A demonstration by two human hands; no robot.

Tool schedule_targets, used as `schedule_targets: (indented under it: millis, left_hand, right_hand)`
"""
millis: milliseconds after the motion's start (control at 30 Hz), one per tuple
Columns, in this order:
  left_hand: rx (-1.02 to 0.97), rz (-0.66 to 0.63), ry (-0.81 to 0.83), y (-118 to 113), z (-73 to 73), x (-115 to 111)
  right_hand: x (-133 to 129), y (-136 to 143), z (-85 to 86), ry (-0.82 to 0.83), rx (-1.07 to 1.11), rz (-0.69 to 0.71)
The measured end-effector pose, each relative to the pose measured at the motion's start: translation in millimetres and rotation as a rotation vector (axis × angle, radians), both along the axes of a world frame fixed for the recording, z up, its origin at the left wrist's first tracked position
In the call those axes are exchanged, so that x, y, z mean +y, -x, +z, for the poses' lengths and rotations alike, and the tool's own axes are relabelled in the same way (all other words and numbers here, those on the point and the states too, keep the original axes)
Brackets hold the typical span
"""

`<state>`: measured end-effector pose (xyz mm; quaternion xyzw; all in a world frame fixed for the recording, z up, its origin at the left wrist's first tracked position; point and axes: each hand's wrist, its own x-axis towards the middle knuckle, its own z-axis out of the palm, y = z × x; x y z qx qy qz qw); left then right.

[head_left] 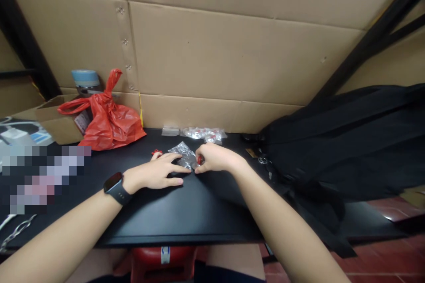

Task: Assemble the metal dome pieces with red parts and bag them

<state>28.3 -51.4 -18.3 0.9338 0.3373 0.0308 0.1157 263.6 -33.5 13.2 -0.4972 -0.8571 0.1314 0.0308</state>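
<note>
A small clear plastic bag lies on the black table between my two hands. My left hand, below a black wristwatch, is open and palm down with spread fingers. Its fingertips reach the bag's near left side. Small red pieces show just past its index finger, and whether they touch the hand I cannot tell. My right hand is curled closed at the bag's right end. A small red object shows inside its fingers, its kind too covered to make out.
Small clear packets lie along the cardboard wall. A red plastic bag, an open carton and a blue-lidded container stand at left. Black fabric covers the right side, with keys beside it. A red stool is below.
</note>
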Motion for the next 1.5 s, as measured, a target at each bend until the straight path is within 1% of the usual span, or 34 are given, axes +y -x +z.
schedule_targets:
  millis: [133,300,333,400,500,633,700,767,867,1000,1100,1167,1300,1400,1500]
  left_hand:
    - [-0.005,0.004,0.025,0.3,-1.5,0.8]
    - [0.005,0.009,0.048,0.2,-1.0,0.8]
    - [0.018,0.014,0.056,-0.1,0.0,0.4]
    - [0.044,0.019,0.069,-0.7,2.3,-0.6]
    - [0.058,0.023,0.073,-1.6,5.0,-2.1]
    - [0.04,0.016,0.051,-0.5,4.7,-1.4]
    - [0.024,0.0,0.03,1.3,3.5,1.1]
    - [-0.001,-0.018,0.012,3.5,2.1,4.6]
    - [-0.059,-0.02,-0.01,5.8,0.0,9.4]
    - [-0.153,0.077,-0.094,3.6,-4.2,12.4]
    - [-0.192,0.129,-0.142,-0.6,-8.9,14.1]
    - [-0.22,0.152,-0.171,-2.6,-12.3,16.5]
    - [-0.266,0.201,-0.218,-3.1,-17.4,23.3]
    - [-0.305,0.299,-0.198,-2.3,-17.6,26.9]
    - [-0.362,0.413,-0.131,-2.6,-16.3,27.8]
  right_hand:
    - [4.8,3.3,-4.5,-0.073,0.06,0.069]
    - [10.4,3.7,-8.5,-0.027,0.159,0.162]
    - [11.9,3.7,-10.5,-0.05,0.164,0.176]
    - [15.5,4.2,-16.5,-0.154,0.161,0.189]
    - [21.9,7.9,-29.2,-0.301,0.147,0.127]
    - [28.2,18.0,-43.6,-0.389,0.142,0.007]
    - [29.9,21.0,-46.1,-0.385,0.147,0.01]
    - [31.1,19.5,-45.2,-0.334,0.16,0.083]
    - [31.8,8.1,-38.8,-0.21,0.196,0.217]
    - [33.1,-11.0,-29.4,-0.057,0.217,0.338]
    - [34.7,-16.3,-27.6,0.019,0.225,0.393]
    - [35.5,-13.9,-29.8,0.001,0.239,0.371]
    - [37.0,-3.6,-37.1,-0.148,0.279,0.245]
    - [38.7,0.6,-39.7,-0.22,0.314,0.197]
    - [39.8,2.8,-41.2,-0.197,0.369,0.163]
